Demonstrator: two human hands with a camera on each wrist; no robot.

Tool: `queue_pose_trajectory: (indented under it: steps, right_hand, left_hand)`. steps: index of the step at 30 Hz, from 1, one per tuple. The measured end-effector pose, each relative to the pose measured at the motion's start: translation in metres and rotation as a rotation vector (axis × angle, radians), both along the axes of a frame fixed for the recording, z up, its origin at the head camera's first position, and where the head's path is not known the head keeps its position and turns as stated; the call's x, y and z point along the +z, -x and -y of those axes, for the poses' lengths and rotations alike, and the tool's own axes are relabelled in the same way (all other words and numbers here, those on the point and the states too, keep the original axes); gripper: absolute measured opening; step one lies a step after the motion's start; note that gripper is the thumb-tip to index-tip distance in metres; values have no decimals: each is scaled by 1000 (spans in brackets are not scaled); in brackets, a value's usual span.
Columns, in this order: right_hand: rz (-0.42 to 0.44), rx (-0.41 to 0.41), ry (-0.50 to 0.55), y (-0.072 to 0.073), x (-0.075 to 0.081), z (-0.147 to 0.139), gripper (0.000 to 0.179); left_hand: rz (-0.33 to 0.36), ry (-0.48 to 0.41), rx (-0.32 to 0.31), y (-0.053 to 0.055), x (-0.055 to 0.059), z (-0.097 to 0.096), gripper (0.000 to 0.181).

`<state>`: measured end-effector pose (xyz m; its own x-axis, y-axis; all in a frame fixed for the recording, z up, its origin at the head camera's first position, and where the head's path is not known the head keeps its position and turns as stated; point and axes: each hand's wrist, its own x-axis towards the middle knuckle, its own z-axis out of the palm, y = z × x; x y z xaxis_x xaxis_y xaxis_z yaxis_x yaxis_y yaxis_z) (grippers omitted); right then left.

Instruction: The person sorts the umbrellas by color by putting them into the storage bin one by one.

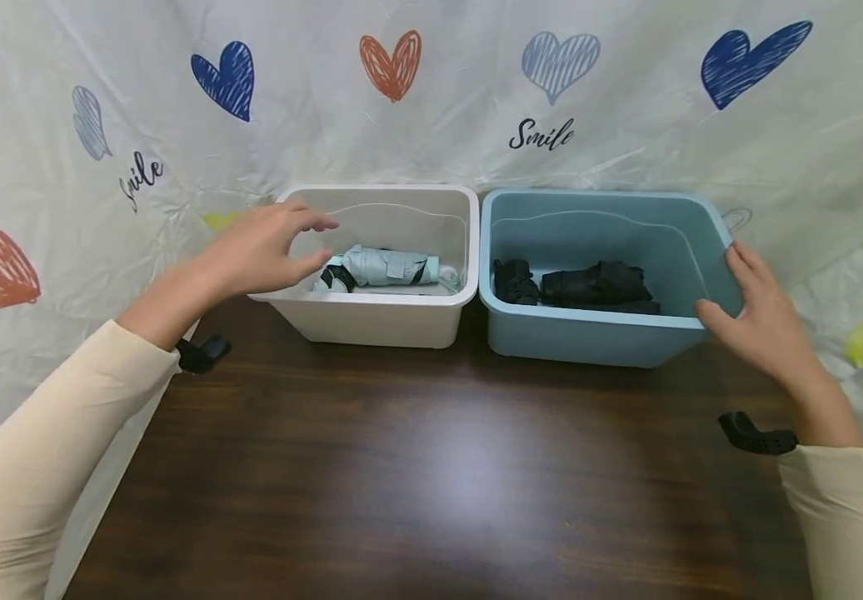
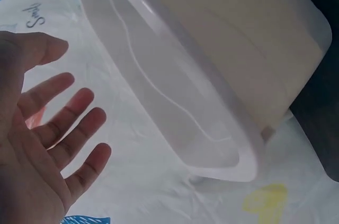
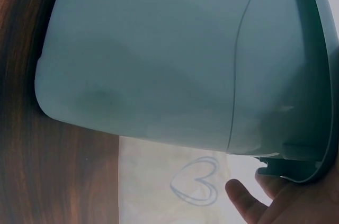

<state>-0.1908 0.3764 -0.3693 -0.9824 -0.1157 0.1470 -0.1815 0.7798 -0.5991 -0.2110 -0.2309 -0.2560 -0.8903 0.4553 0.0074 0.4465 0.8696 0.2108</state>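
My left hand (image 1: 262, 246) hovers by the left end of a white plastic bin (image 1: 379, 323), fingers spread and holding nothing. The left wrist view shows its spread fingers apart from the bin's rim. Inside lie a folded light-blue umbrella (image 1: 386, 267) and a smaller black-and-pale bundle (image 1: 336, 279), partly behind the front wall. At the right end of a blue plastic bin (image 1: 581, 337), my right hand (image 1: 765, 321) holds the rim, thumb over the front corner and fingers outside. A folded black umbrella (image 1: 596, 283) and another black bundle (image 1: 516, 282) lie in it.
The two bins stand side by side at the back of a dark brown wooden table (image 1: 401, 467). Behind them hangs a pale sheet (image 1: 461, 108) printed with hearts and the word Smile. Black straps sit on both wrists.
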Motion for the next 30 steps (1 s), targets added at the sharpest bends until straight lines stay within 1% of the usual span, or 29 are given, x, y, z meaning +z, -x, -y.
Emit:
queue_pose_trajectory:
  steps: [3,6,10,12,15,17,20,25,30]
  right_hand:
    - [-5,2,-8,1,-2,-1,84]
    - [-13,14,-9,2,-4,-1,83]
    - [-19,24,-10,4,-4,0,83]
    - [-22,18,-5,4,-4,0,83]
    - [-26,-1,5,2,-4,1,83]
    - [-31,-15,11,1,-4,2,83]
    - [-38,-29,9,1,-3,3,82]
    - [-40,-43,7,2,0,4,81]
    - [-56,-59,14,2,-4,5,80]
  left_hand:
    - [-8,-34,-2,-4,-5,1,47]
    - [1,-91,-3,-9,-10,2,48]
    - [7,-154,16,-17,-15,6,49]
    - [7,-168,23,-20,-17,9,49]
    - [-4,-193,28,-23,-24,12,48]
    - [-31,-207,21,-25,-30,14,46]
    - [-85,-225,13,-32,-39,15,45]
    - [-157,-225,6,-49,-52,15,47]
    - [-235,-276,-15,-64,-64,14,48]
